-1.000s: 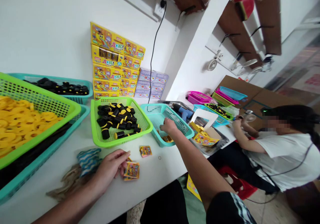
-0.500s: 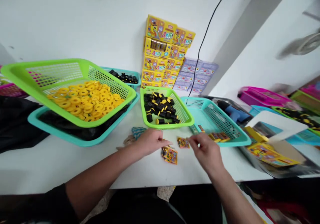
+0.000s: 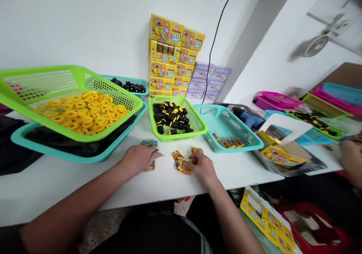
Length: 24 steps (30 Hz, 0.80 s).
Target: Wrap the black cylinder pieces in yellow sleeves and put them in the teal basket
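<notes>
My left hand (image 3: 139,159) reaches down onto a small heap of thin strands, a teal-blue bunch (image 3: 149,143) with a tan bunch (image 3: 151,167) beside it. Its fingertips are pinched down there, and what lies between them is hidden. Fingers of my right hand (image 3: 203,168) are closed on the edge of a loose pile of small orange-yellow printed cards (image 3: 182,166) lying on the table. Just behind the right fingers lies a small stack of similar cards (image 3: 197,150).
A green basket (image 3: 181,136) holds black-and-yellow cylinders. Card bundles lie in a teal basket (image 3: 249,146). At left, a tilted green basket (image 3: 85,136) holds yellow rings. Yellow boxes (image 3: 166,31) stand stacked by the wall. An opened box (image 3: 283,156) and another person's arm (image 3: 352,159) are right.
My left hand has moved off the card pile to the strands at left. My right hand has come left onto the pile. The view has swung right.
</notes>
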Tool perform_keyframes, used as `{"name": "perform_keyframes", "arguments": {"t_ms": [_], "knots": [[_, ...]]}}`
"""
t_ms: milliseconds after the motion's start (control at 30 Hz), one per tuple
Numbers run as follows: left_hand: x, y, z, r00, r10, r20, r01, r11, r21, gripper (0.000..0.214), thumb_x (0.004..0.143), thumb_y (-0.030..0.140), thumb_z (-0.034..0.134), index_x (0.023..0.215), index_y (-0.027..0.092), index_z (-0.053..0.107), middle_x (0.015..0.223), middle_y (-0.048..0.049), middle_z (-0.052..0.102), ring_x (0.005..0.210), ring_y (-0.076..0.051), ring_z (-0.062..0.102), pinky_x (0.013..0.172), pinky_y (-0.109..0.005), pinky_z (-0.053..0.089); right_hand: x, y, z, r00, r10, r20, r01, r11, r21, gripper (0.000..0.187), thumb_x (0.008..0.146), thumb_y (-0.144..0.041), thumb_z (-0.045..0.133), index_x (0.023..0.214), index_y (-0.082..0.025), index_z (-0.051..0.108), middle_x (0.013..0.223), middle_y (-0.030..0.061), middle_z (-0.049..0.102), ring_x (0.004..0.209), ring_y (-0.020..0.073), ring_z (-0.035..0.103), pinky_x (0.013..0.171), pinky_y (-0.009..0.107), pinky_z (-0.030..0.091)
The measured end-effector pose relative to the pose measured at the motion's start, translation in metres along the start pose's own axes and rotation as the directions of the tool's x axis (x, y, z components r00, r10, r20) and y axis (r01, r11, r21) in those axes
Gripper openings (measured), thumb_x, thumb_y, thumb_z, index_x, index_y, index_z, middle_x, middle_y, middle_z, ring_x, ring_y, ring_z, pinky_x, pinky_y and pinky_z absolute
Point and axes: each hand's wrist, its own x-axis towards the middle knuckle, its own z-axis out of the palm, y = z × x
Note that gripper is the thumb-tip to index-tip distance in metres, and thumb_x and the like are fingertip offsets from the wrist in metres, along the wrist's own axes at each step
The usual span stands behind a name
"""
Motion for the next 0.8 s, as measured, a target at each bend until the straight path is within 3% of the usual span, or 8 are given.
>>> {"name": "perform_keyframes", "arguments": {"t_ms": [67, 133, 267, 367, 467, 533, 633, 800], "knots": [[-0.002, 0.021, -0.009, 1.0, -0.007, -0.023, 0.01, 0.995, 0.1, 0.043, 0.095, 0.044, 0.044, 0.124, 0.018, 0.063, 0.103, -0.0156, 0.067, 0.084, -0.028, 0.064, 0.066, -0.033, 0.045, 0.003, 0.002, 0.002, 1.0, -0.012, -0.006, 0.013, 0.994, 0.107, 0.023, 0.064, -0.039, 0.073, 0.073, -0.02, 0.064, 0.063, -0.0003, 0.061, 0.058, 0.0149, 0.054, 0.054, 0.026, 0.038], [0.0, 0.043, -0.013, 0.999, 0.02, -0.034, -0.017, 0.997, 0.076, 0.038, 0.097, 0.04, 0.04, 0.108, 0.018, 0.07, 0.1, -0.014, 0.065, 0.084, -0.026, 0.063, 0.067, -0.032, 0.044, 0.003, 0.004, 0.004, 0.999, -0.024, -0.046, 0.033, 0.979, 0.199, 0.019, 0.063, -0.035, 0.071, 0.066, -0.02, 0.06, 0.06, -0.0011, 0.059, 0.056, 0.0145, 0.052, 0.053, 0.026, 0.038], [0.021, 0.071, 0.0, 0.995, 0.082, 0.058, -0.063, 0.961, -0.269, 0.024, 0.089, 0.036, 0.057, 0.087, 0.018, 0.073, 0.088, -0.0075, 0.067, 0.08, -0.02, 0.062, 0.067, -0.027, 0.04, 0.001, 0.005, 0.005, 0.988, -0.067, -0.136, 0.098, 0.968, 0.233, 0.012, 0.067, -0.03, 0.064, 0.064, -0.02, 0.057, 0.059, -0.0021, 0.057, 0.056, 0.0143, 0.052, 0.057, 0.027, 0.04], [0.039, 0.074, 0.025, 0.994, 0.004, 0.107, 0.052, 0.855, -0.516, 0.023, 0.07, 0.038, 0.076, 0.081, 0.018, 0.072, 0.076, -0.0036, 0.066, 0.071, -0.018, 0.058, 0.06, -0.025, 0.035, -0.002, 0.005, 0.005, 0.979, -0.093, -0.179, 0.137, 0.958, 0.251, 0.013, 0.071, -0.032, 0.06, 0.067, -0.02, 0.056, 0.062, -0.0017, 0.056, 0.058, 0.0149, 0.052, 0.059, 0.027, 0.042], [0.047, 0.07, 0.048, 0.991, -0.074, 0.113, 0.133, 0.69, -0.712, 0.021, 0.06, 0.031, 0.08, 0.068, 0.016, 0.067, 0.062, 0.0007, 0.06, 0.061, -0.015, 0.051, 0.055, -0.024, 0.032, -0.004, 0.008, 0.008, 0.975, -0.114, -0.192, 0.167, 0.943, 0.288, 0.016, 0.075, -0.036, 0.061, 0.07, -0.02, 0.057, 0.064, -0.0005, 0.058, 0.061, 0.0158, 0.053, 0.059, 0.028, 0.044], [0.047, 0.068, 0.058, 0.987, -0.098, 0.127, 0.16, 0.606, -0.779, 0.02, 0.062, 0.029, 0.077, 0.063, 0.016, 0.062, 0.058, 0.0023, 0.057, 0.057, -0.013, 0.048, 0.053, -0.023, 0.031, -0.006, 0.009, 0.009, 0.973, -0.126, -0.192, 0.181, 0.934, 0.308, 0.018, 0.076, -0.037, 0.061, 0.072, -0.019, 0.059, 0.065, 0.0007, 0.06, 0.062, 0.0163, 0.055, 0.06, 0.029, 0.046], [0.045, 0.065, 0.062, 0.985, -0.1, 0.14, 0.172, 0.559, -0.811, 0.021, 0.066, 0.031, 0.072, 0.061, 0.015, 0.06, 0.055, 0.0032, 0.055, 0.053, -0.012, 0.046, 0.051, -0.023, 0.032, -0.01, 0.009, 0.01, 0.966, -0.149, -0.211, 0.206, 0.938, 0.28, 0.021, 0.08, -0.039, 0.06, 0.078, -0.018, 0.063, 0.074, 0.0031, 0.064, 0.067, 0.017, 0.058, 0.062, 0.029, 0.047], [0.043, 0.065, 0.056, 0.983, -0.07, 0.172, 0.184, 0.5, -0.846, 0.024, 0.072, 0.035, 0.064, 0.059, 0.016, 0.058, 0.047, 0.0049, 0.047, 0.048, -0.011, 0.041, 0.049, -0.023, 0.029, -0.021, 0.003, 0.007, 0.933, -0.305, -0.193, 0.323, 0.944, 0.068, 0.033, 0.075, -0.038, 0.07, 0.101, -0.019, 0.063, 0.098, 0.0068, 0.065, 0.085, 0.0209, 0.061, 0.065, 0.03, 0.048]]}}
